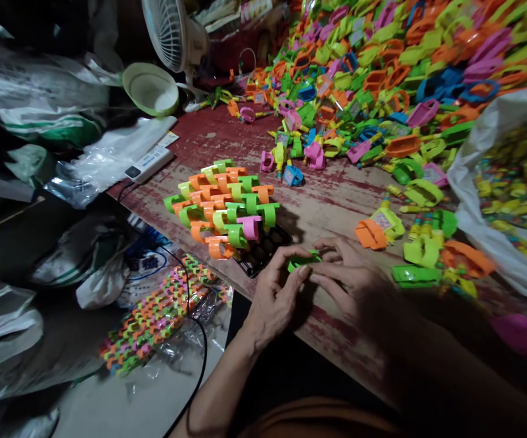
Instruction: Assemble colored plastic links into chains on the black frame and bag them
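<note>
My left hand (276, 298) is closed around a green plastic toy watch (303, 260), thumb and index finger pinching it low over the table's near edge. My right hand (352, 277) meets it from the other side, fingers bent against the same piece and partly hiding it. Just beyond my left hand stands a black tray (263, 250) with rows of slots. Orange, green, yellow and pink toy watches (227, 204) stand packed in most of it; some dark slots show at its near right side.
A large heap of coloured toy watches (372, 79) covers the table's back right. Loose ones lie right of my hands beside a white sack (468, 182) of small yellow pieces. A fan (167, 36), a bowl (151, 89) and a power strip (149, 163) line the left. Filled packs (154, 316) lie below.
</note>
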Action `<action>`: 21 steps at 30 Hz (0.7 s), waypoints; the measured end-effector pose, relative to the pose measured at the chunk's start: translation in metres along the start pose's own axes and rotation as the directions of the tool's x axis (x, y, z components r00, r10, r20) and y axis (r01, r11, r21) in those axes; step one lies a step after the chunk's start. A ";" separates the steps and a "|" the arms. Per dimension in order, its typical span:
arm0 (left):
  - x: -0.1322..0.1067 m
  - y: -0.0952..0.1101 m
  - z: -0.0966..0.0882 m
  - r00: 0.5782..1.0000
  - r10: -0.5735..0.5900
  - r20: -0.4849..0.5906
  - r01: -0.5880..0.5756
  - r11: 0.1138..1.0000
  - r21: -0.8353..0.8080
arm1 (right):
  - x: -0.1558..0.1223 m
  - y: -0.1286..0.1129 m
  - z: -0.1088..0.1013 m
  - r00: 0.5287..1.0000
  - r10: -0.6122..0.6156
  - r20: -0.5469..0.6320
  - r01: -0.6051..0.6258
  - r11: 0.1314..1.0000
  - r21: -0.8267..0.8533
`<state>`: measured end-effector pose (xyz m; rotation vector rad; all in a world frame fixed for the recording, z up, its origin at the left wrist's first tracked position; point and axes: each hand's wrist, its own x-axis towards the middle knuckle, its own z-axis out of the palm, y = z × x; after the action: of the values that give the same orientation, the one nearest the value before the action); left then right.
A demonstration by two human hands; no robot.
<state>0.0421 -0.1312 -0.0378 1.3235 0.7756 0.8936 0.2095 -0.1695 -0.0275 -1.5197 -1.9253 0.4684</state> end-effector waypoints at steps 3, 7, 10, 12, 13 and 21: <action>0.003 -0.001 -0.002 0.995 -0.090 0.033 0.094 0.982 -0.164 | 0.002 0.000 -0.001 1.000 0.009 0.008 -0.010 0.991 0.132; 0.005 0.006 -0.004 0.994 -0.111 0.018 0.112 0.987 -0.119 | 0.008 0.002 -0.005 1.000 -0.016 -0.016 0.019 0.981 0.195; 0.005 0.017 -0.008 0.999 0.038 0.026 -0.040 0.991 0.124 | 0.011 0.003 -0.011 0.999 -0.053 -0.008 0.054 0.979 0.198; 0.005 0.024 -0.011 0.984 0.125 0.125 -0.161 0.926 0.341 | 0.012 0.002 -0.016 0.997 -0.080 -0.011 0.080 0.978 0.193; 0.006 0.027 -0.012 0.973 0.137 0.185 -0.208 0.871 0.445 | 0.012 0.002 -0.018 0.996 -0.089 -0.009 0.089 0.979 0.185; 0.012 0.034 -0.017 0.971 0.061 0.232 -0.163 0.878 0.450 | 0.018 0.001 -0.042 0.992 -0.077 0.101 0.078 0.997 -0.006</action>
<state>0.0293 -0.1123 -0.0053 1.8759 0.7785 0.6581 0.2357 -0.1567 0.0077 -1.4461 -2.0585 0.5106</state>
